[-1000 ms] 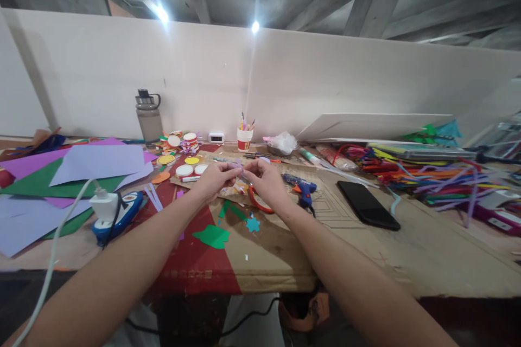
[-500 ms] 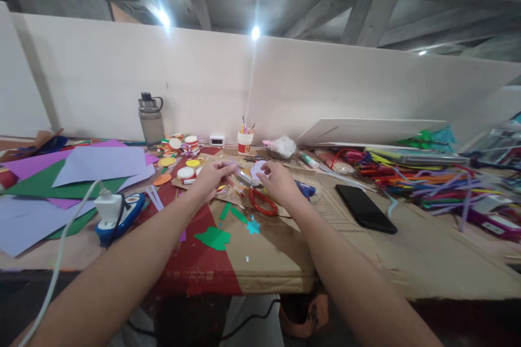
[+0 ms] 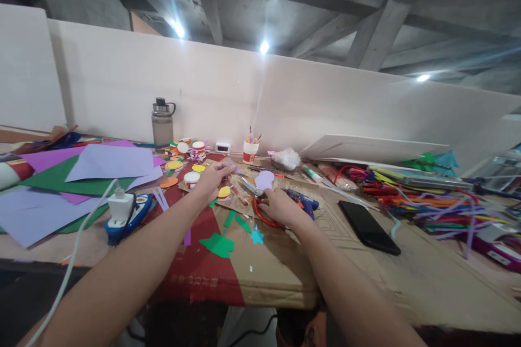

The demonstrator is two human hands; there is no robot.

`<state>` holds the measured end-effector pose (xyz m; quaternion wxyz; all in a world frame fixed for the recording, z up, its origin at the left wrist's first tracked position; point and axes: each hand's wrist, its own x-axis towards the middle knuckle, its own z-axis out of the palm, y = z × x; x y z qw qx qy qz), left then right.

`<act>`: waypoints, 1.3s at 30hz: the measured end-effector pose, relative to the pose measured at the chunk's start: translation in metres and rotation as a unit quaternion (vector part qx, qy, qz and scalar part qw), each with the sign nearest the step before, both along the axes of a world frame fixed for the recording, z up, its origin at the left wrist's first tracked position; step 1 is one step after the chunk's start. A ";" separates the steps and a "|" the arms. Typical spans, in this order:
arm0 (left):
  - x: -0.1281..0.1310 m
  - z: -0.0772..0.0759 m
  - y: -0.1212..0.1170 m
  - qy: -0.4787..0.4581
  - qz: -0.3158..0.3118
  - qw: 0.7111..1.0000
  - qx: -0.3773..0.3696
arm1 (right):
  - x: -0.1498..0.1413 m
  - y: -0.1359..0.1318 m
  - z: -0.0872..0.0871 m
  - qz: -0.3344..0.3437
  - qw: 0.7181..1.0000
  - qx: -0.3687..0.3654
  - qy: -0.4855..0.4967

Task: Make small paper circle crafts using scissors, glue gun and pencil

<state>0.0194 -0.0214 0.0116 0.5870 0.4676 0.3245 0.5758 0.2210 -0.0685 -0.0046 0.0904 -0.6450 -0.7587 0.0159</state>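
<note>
A craft workshop with bare concrete ceiling beams. A long cardboard-covered workbench (image 3: 407,265) against a white partition wall holds loose purple and green paper sheets (image 3: 93,171), a heap of coloured pipe cleaners (image 3: 419,195), a blue glue gun (image 3: 302,200) and red-handled scissors (image 3: 260,207).

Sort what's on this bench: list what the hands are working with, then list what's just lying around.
In hand:
left hand pinching a lilac paper strip
right hand on the red-handled scissors
lilac paper cutout just beyond them

Lying about:
black phone
water bottle
blue glue gun
pipe cleaners
green paper shape
</note>
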 end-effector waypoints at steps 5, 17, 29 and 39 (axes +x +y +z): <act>0.000 0.000 0.000 -0.011 0.001 1.000 0.002 | 0.000 0.001 -0.004 -0.013 1.000 -0.017 0.018; -0.001 0.002 0.000 -0.038 -0.009 0.999 -0.002 | 0.004 0.017 -0.004 0.015 0.956 0.058 0.289; 0.012 -0.003 -0.013 0.056 -0.083 0.995 -0.021 | -0.016 0.009 -0.006 0.128 0.734 0.018 0.666; 0.016 -0.005 -0.015 0.077 -0.092 0.993 0.001 | -0.020 0.007 0.000 0.102 0.755 0.028 0.647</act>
